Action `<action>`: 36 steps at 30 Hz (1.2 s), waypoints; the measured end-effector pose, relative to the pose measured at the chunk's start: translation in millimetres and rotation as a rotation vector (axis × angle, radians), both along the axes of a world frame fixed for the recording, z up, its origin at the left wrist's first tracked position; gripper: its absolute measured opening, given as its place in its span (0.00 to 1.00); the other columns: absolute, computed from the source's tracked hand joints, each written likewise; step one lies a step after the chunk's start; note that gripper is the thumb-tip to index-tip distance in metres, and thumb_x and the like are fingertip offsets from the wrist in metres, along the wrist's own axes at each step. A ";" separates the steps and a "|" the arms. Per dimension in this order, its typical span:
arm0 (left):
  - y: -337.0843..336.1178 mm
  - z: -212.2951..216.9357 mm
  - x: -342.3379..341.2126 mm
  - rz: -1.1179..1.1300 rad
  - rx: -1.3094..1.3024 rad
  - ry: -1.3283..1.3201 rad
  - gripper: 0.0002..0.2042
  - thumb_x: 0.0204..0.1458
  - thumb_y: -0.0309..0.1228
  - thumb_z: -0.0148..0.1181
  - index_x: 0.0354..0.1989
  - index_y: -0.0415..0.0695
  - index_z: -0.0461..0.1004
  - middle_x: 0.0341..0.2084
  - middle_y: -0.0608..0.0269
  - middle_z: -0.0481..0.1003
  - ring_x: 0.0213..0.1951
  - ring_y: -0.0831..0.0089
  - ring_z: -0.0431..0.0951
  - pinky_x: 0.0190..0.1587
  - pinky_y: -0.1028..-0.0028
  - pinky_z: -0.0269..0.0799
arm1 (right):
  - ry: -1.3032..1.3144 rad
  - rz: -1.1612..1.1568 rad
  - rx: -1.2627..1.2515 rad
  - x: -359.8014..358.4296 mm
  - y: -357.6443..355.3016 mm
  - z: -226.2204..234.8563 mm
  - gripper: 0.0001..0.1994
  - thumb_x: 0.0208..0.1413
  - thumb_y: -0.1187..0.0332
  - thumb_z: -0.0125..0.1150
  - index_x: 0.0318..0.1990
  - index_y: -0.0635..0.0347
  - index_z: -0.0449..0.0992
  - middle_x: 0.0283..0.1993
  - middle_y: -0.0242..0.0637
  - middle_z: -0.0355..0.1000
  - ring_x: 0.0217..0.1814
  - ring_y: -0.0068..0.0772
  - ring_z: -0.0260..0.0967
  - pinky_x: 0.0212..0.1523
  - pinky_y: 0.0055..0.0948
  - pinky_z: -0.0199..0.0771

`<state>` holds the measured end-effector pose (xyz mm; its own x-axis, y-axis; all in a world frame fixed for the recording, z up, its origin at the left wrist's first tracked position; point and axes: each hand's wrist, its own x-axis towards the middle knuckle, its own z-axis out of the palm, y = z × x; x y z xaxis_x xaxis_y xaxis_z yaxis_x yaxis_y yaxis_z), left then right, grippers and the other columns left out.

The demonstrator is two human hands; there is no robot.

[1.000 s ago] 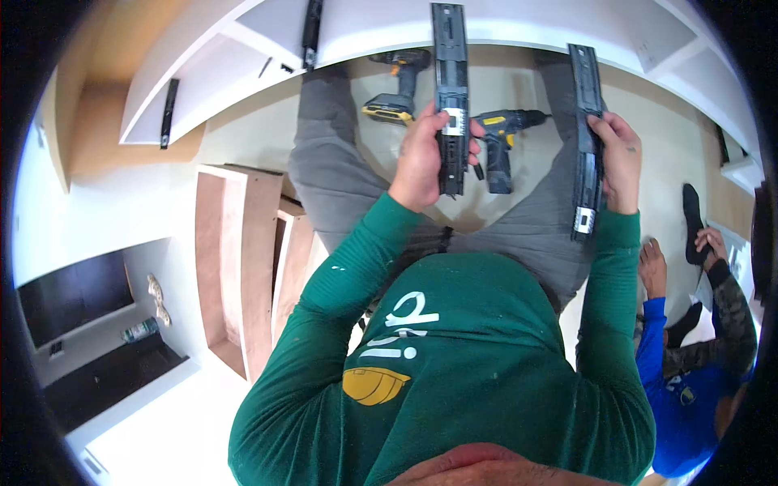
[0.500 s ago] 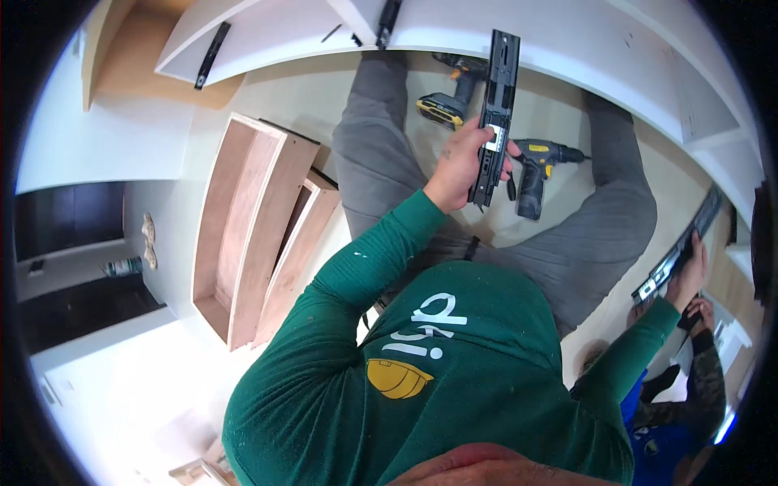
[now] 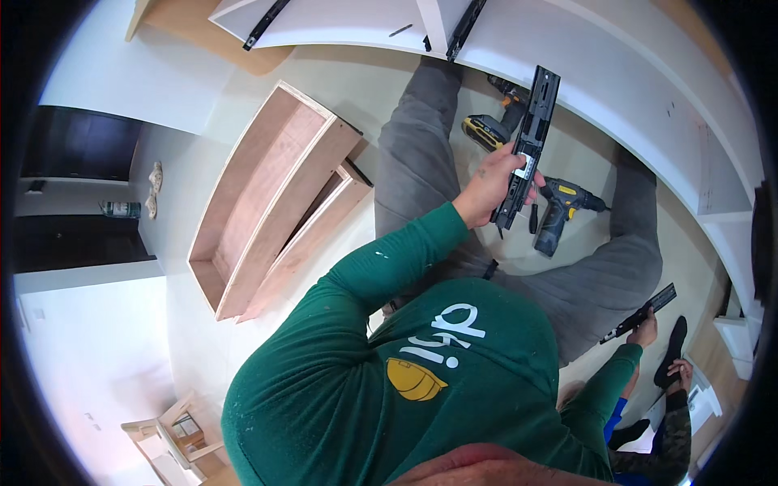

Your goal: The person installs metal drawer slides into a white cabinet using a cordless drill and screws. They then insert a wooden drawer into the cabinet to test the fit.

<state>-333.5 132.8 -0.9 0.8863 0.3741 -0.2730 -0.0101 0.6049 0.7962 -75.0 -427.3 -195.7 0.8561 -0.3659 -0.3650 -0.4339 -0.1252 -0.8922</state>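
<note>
Gripping one drawer slide [image 3: 525,150] mid-length in my left hand [image 3: 490,185], fingers closed, over my lap; right hand [image 3: 646,330] clamps the other slide [image 3: 638,314] low right. Keep both level.

I'm seeing a pale floor [image 3: 203,162] bearing wooden drawers [image 3: 267,194], a white cabinet [image 3: 616,73] curving above, possibly a dark unit [image 3: 77,146] sitting left.

The pale floor [image 3: 356,81] carries two cordless drills [image 3: 559,212] between the seated person's legs; left of the legs lie two open wooden drawer boxes [image 3: 267,190], side by side.
</note>
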 end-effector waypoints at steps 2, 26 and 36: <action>0.3 -1.4 -1.3 0.008 0.006 0.011 0.16 0.67 0.33 0.41 0.58 0.43 0.65 0.36 0.54 0.80 0.29 0.74 0.79 0.31 0.73 0.79 | 0.055 0.020 -0.107 -3.9 10.0 -8.8 0.11 0.60 0.62 0.67 0.44 0.59 0.84 0.35 0.29 0.78 0.34 0.26 0.72 0.35 0.30 0.73; 1.7 -11.4 -14.1 -0.017 0.050 0.071 0.15 0.67 0.34 0.43 0.58 0.44 0.66 0.34 0.58 0.80 0.29 0.75 0.79 0.31 0.74 0.78 | 0.092 0.113 -0.811 -19.5 24.0 -29.7 0.24 0.57 0.56 0.67 0.56 0.63 0.80 0.49 0.46 0.82 0.50 0.42 0.79 0.52 0.37 0.76; 29.1 -7.6 -52.8 -0.028 0.028 0.053 0.12 0.67 0.35 0.50 0.53 0.44 0.71 0.32 0.62 0.79 0.28 0.78 0.78 0.29 0.77 0.76 | -0.211 0.074 -1.050 23.3 27.7 52.3 0.29 0.63 0.51 0.64 0.58 0.71 0.77 0.56 0.52 0.78 0.57 0.45 0.76 0.61 0.39 0.73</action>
